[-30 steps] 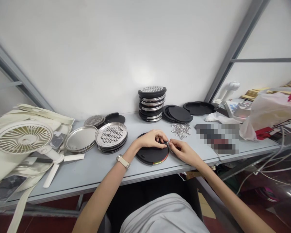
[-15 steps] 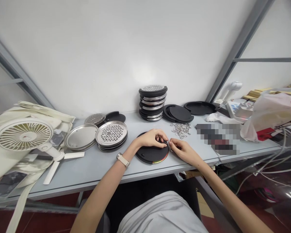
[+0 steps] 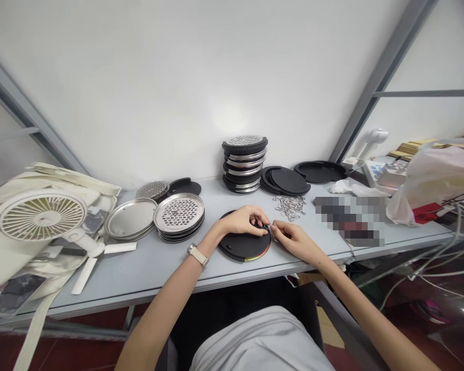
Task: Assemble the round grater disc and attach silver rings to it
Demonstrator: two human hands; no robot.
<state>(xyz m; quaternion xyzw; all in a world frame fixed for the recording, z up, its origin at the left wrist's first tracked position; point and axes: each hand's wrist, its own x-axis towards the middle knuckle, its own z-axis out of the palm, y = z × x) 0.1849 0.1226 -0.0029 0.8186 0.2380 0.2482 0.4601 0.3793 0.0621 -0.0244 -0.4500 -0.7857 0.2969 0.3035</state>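
A round black disc [image 3: 239, 249] with a coloured shine on its right rim lies near the table's front edge. My left hand [image 3: 244, 221] rests over its upper part, fingers bent and gripping the disc's edge. At the disc's right side my right hand [image 3: 292, 238] pinches a small metal piece [image 3: 271, 227], perhaps a clip, close to my left fingertips. Just behind my right hand lies a pile of metal clips [image 3: 289, 207]. Perforated metal discs [image 3: 179, 213] are stacked to the left, beside plain metal discs [image 3: 131, 218].
At the wall stands a tall stack of black and metal discs [image 3: 245, 165]. Black lids [image 3: 286, 181] and a black tray [image 3: 320, 171] lie to its right. A white fan [image 3: 42, 215] is at the left, a plastic bag [image 3: 435, 175] at the right. The table [image 3: 139, 268] has a raised front edge.
The whole view has shifted slightly, so things appear a little further right. Both hands keep nearly the same pose at the disc's edge.
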